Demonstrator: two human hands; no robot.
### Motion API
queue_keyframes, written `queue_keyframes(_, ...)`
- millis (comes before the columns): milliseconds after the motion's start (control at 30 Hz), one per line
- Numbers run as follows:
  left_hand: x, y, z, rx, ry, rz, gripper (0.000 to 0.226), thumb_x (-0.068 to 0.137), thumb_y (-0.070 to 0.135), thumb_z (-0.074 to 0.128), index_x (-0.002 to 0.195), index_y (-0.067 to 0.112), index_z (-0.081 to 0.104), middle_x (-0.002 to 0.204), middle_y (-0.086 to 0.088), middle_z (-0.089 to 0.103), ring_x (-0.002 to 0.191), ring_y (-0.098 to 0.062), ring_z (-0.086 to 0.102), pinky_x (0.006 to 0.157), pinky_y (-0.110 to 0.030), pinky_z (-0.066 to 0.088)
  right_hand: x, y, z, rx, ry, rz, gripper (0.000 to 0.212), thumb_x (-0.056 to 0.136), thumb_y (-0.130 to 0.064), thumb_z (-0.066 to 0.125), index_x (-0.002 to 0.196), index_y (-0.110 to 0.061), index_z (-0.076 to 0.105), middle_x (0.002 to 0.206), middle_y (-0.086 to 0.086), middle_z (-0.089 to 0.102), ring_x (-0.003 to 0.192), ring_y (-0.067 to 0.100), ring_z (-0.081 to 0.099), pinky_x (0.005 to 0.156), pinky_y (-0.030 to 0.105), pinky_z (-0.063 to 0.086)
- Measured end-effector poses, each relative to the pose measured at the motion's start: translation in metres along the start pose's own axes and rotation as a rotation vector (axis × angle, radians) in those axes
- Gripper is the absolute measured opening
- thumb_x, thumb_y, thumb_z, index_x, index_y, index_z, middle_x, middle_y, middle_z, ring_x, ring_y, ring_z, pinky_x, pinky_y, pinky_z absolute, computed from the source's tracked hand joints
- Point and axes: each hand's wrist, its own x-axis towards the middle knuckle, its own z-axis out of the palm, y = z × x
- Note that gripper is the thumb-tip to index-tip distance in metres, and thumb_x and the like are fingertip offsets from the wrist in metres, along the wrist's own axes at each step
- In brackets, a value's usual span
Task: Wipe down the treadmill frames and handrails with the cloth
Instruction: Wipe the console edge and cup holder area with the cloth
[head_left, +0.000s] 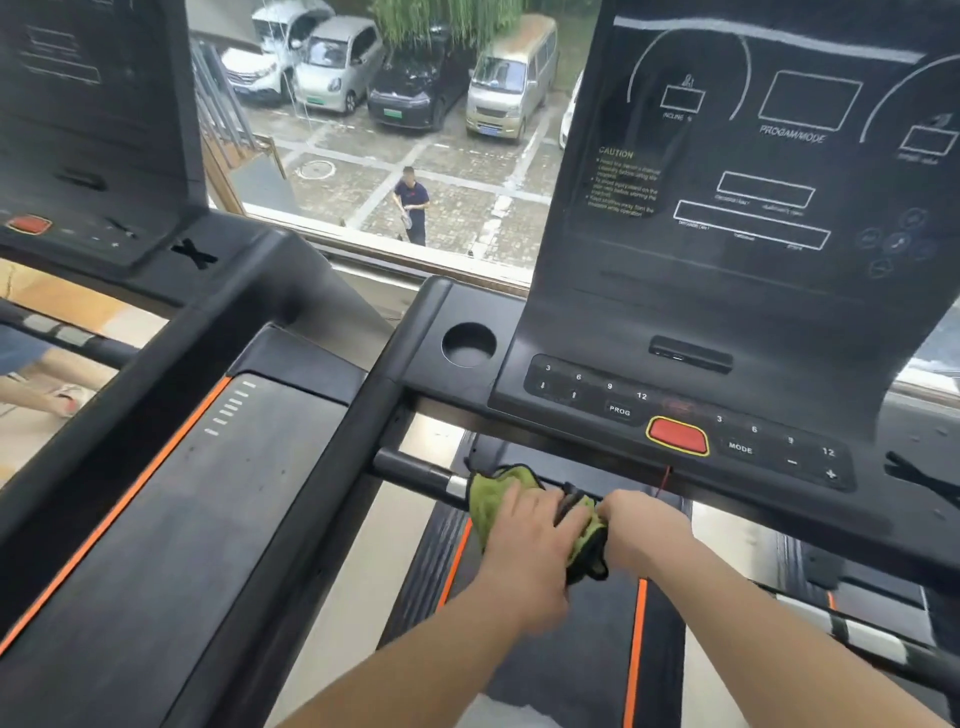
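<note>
Treadmill console (753, 197): "CAUTION", "INCLINE", "PROGAM/MODE". Keypad (685, 415): "3", "6", "9", "12" on both sides; "PROG", "MODE", "–", "+". Fine print unreadable.

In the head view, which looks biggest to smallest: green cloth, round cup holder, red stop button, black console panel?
1. The tall black console panel.
2. The green cloth, partly covered.
3. The round black cup holder and the yellow-rimmed red stop button look about alike.
</note>
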Motion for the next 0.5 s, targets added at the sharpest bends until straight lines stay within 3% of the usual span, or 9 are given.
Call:
queue_keyframes(67, -0.003, -0.018, 0.004, -0.025, 0.075, 0.102, 0.087, 0.065, 0.034, 0.084, 0.142, 0.033, 0.042, 0.14, -0.002, 0.049, 0.124, -0.028, 0.046, 0.117, -0.046, 0.03, -0.001, 0.001, 0.0, 0.015, -0.012, -0.009, 0.03, 0.081, -0.019, 0.069, 0.11, -0.027, 0.068, 0.091, -0.003, 0.062, 0.098, 0.025, 0.07, 0.075, 0.03, 0.054)
queue_keyframes(167, -0.017, -0.088, -0.011, 0.007, 0.218, 0.087, 0.073, 0.065, 0.029, 0.082, 0.133, 0.036, 0.055, 0.128, 0.002, 0.06, 0.111, -0.026, 0.055, 0.096, -0.039, 0.045, -0.002, 0.004, 0.004, 0.056, 0.02, -0.019, 0.024, 0.083, -0.043, 0.072, 0.104, -0.033, 0.072, 0.083, -0.012, 0.069, 0.087, 0.016, 0.068, 0.078, 0.028, 0.057)
queue_keyframes(233, -0.035, -0.133, -0.025, 0.086, 0.239, -0.024, 0.071, 0.067, 0.032, 0.083, 0.132, 0.036, 0.054, 0.124, 0.004, 0.06, 0.112, -0.026, 0.054, 0.099, -0.04, 0.049, -0.001, 0.005, 0.006, 0.069, 0.029, -0.02, 0.024, 0.084, -0.048, 0.071, 0.105, -0.036, 0.072, 0.082, -0.014, 0.069, 0.086, 0.014, 0.066, 0.08, 0.028, 0.057)
queue_keyframes(300, -0.044, -0.149, -0.03, 0.162, 0.204, -0.114, 0.075, 0.064, 0.034, 0.087, 0.132, 0.035, 0.054, 0.122, 0.004, 0.061, 0.114, -0.025, 0.053, 0.111, -0.045, 0.044, -0.001, 0.004, 0.007, 0.078, 0.033, -0.017, 0.023, 0.085, -0.048, 0.07, 0.106, -0.037, 0.071, 0.084, -0.015, 0.068, 0.088, 0.014, 0.065, 0.079, 0.028, 0.056)
queue_keyframes(400, -0.03, -0.114, -0.023, 0.136, 0.254, -0.274, 0.071, 0.052, 0.037, 0.091, 0.118, 0.031, 0.064, 0.106, 0.005, 0.063, 0.101, -0.022, 0.055, 0.104, -0.039, 0.038, -0.004, 0.001, 0.006, 0.071, 0.031, -0.011, 0.026, 0.084, -0.049, 0.071, 0.108, -0.037, 0.071, 0.093, -0.01, 0.069, 0.094, 0.019, 0.066, 0.082, 0.031, 0.057)
queue_keyframes(500, -0.016, -0.054, -0.003, -0.015, 0.289, -0.164, 0.072, 0.047, 0.036, 0.09, 0.115, 0.029, 0.067, 0.109, 0.004, 0.064, 0.102, -0.022, 0.056, 0.098, -0.037, 0.04, -0.006, -0.001, 0.008, 0.07, 0.045, -0.012, 0.026, 0.084, -0.046, 0.069, 0.108, -0.036, 0.071, 0.097, -0.007, 0.07, 0.095, 0.022, 0.067, 0.086, 0.036, 0.06)
